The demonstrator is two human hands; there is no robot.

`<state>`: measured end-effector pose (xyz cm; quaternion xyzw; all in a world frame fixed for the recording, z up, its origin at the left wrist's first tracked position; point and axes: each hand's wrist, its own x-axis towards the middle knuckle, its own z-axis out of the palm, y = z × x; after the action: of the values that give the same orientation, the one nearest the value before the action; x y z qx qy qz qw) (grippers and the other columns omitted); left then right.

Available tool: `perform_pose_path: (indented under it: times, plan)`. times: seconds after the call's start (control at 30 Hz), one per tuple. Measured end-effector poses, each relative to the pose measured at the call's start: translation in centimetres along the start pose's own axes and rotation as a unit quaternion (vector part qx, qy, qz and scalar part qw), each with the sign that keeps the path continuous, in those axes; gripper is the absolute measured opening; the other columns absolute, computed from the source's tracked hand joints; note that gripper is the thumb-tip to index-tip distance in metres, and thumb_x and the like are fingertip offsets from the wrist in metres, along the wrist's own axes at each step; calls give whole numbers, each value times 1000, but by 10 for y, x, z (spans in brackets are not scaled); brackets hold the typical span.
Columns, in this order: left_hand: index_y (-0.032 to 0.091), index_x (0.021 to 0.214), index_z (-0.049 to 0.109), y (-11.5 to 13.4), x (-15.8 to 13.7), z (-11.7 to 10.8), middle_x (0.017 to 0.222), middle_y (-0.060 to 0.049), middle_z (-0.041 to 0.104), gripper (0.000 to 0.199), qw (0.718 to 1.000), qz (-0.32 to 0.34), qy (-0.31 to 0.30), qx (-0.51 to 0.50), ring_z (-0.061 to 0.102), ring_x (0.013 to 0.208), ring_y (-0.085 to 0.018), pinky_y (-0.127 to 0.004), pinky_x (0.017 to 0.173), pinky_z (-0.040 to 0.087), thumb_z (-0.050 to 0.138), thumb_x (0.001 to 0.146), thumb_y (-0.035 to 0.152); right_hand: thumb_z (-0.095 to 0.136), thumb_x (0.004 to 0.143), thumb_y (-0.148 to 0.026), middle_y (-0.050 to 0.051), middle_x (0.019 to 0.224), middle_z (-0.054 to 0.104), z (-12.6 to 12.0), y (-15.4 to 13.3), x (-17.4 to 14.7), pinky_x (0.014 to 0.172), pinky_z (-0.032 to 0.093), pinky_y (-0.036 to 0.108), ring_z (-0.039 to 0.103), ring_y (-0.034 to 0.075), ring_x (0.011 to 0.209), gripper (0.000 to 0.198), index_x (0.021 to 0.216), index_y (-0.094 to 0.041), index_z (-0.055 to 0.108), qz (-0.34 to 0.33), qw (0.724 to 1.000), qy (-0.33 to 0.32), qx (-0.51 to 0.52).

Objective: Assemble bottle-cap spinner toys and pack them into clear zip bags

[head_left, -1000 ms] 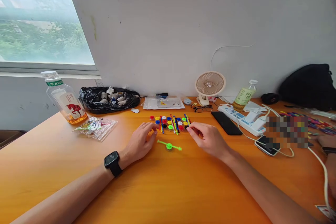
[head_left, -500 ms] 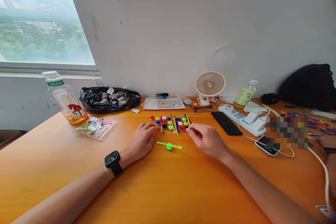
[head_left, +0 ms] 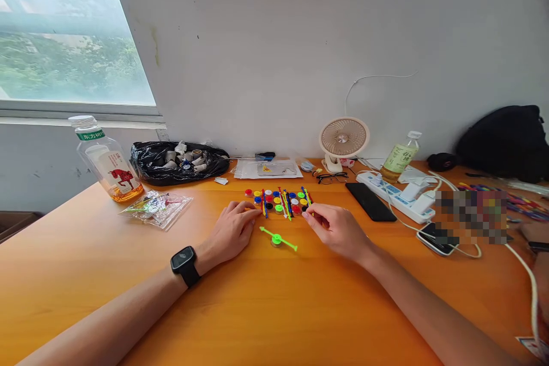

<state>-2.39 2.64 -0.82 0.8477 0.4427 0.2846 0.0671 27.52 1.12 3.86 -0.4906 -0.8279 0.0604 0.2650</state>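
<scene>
Head view: green spinner (head_left: 277, 238) near left hand (head_left: 231, 231)

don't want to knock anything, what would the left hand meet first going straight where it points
Ahead of the left hand, probably the slim red, yellow and blue plastic sticks; whether they touch is unclear.

Near tabletop (head_left: 274, 309) passable, green spinner (head_left: 277, 238) an obstacle just beyond.

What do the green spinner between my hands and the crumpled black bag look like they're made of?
Green spinner: probably hard plastic, smooth, judging by its even, bright colour.
Black bag: likely thin plastic film, glossy, since its wrinkled folds catch sharp highlights.
</scene>
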Motion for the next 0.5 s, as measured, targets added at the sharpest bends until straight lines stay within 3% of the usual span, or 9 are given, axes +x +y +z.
perform_pose_path:
  times: [0.17,0.33,0.5]
  plan:
    - [24,103,71,3,1,-2,112,-7,72,15,1000,-21,15,-8,62,106,-27,-42,94,53,58,97,21,49,106,-43,0,72,65,1,1,0,62,31,30,53,16,62,34,84,-23,64,-3,1000,0,2]
    - [27,114,71,4,0,-2,121,-6,71,22,1000,-19,10,12,61,109,-27,-43,94,52,58,98,22,49,106,-44,0,70,63,2,1,-1,62,30,29,52,17,61,34,82,-24,62,-1,1000,-7,-1]
    - [24,93,69,4,1,-3,108,-6,73,10,999,-38,21,19,63,101,-26,-40,89,52,60,97,27,48,106,-44,0,71,65,2,1,-1,62,30,30,52,17,62,35,82,-24,62,-4,1000,-12,-1]
